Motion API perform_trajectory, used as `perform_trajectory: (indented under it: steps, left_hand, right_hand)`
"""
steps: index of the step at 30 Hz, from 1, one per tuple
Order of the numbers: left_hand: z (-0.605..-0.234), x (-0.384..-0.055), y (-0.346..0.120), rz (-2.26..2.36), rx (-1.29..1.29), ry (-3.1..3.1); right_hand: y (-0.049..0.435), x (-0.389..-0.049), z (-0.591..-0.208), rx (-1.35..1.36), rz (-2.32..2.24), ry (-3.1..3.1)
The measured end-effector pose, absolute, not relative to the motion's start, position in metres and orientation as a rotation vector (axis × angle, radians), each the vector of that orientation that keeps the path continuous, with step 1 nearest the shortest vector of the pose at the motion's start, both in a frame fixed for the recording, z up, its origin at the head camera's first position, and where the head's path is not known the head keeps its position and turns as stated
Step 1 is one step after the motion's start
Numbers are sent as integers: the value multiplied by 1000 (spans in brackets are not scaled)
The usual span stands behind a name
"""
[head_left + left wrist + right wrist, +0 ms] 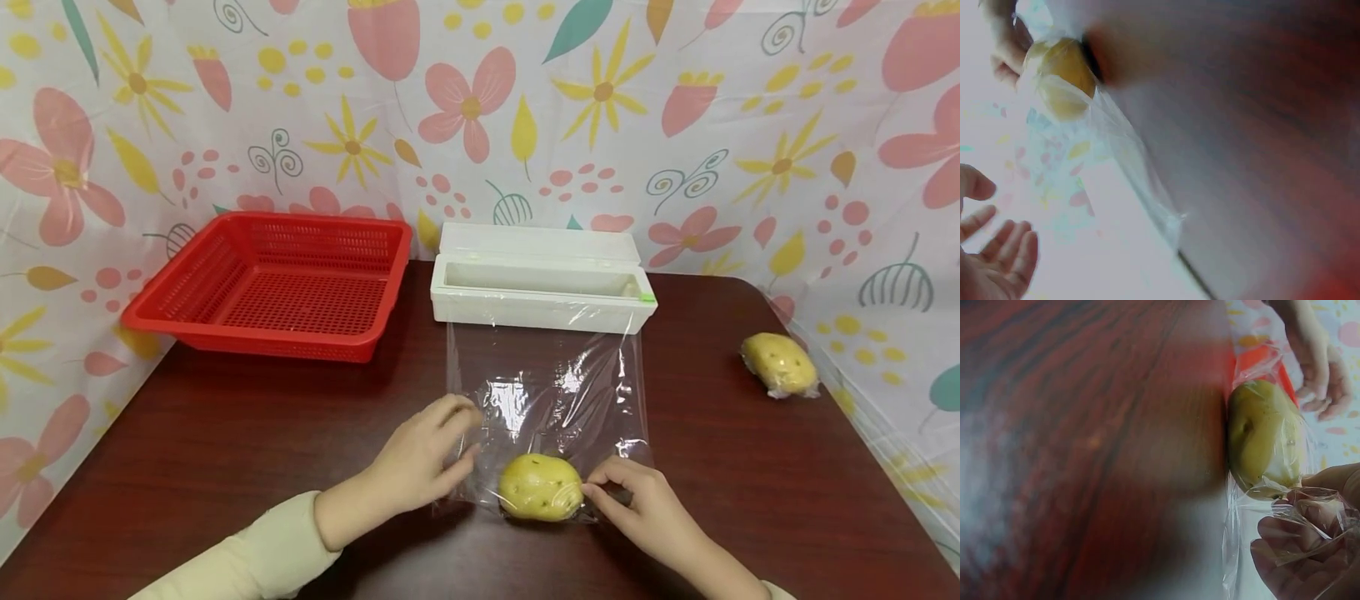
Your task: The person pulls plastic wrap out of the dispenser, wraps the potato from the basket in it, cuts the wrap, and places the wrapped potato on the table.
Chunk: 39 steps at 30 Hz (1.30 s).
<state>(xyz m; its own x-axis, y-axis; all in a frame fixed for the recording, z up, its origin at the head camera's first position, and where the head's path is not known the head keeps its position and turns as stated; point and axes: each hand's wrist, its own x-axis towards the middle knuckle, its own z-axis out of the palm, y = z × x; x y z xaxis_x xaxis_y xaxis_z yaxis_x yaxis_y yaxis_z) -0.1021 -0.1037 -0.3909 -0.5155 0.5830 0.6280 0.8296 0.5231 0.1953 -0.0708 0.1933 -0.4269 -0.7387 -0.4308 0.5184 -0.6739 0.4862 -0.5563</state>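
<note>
The right hand (648, 507) pinches clear plastic film (562, 392) beside a partly covered, oval yellow potato (540, 487) between the hands; the left hand (420, 454), fingers loosely curved, holds nothing. The film reaches an oblong white box (542, 273), so wrapping seems unfinished; the film-wrapped yellow potato (780, 364) at right looks done.

The head view is bright and fairly crisp. Hard white glare breaks across the cling film (555, 408) at 11 and 1 o'clock from the potato (540, 487), with soft shadows beneath the left hand (420, 458) and right hand (645, 504). The left wrist view is hazy: the floral backdrop (1054, 187) washes out at 9 o'clock, and the wooden tabletop (1241, 125) blurs reddish at 4. In the right wrist view, the grain softens at 10 o'clock, pale sheen sits at 9, and film highlights glint at 4.
</note>
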Motion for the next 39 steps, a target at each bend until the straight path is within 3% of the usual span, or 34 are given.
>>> perform_trajectory:
  steps: [9, 27, 39]
  left_hand:
    - [-395, -85, -86, -289, -1568, -2102]
    - [-409, -89, -84, -234, -1546, -2342]
    - [-409, -90, -84, -254, -1544, -2362]
  right_hand:
    - [192, -72, -426, 910, 1085, -2428]
    - [192, -74, -425, 932, 1034, -2404]
    - [192, -73, -418, 756, 1026, -2374]
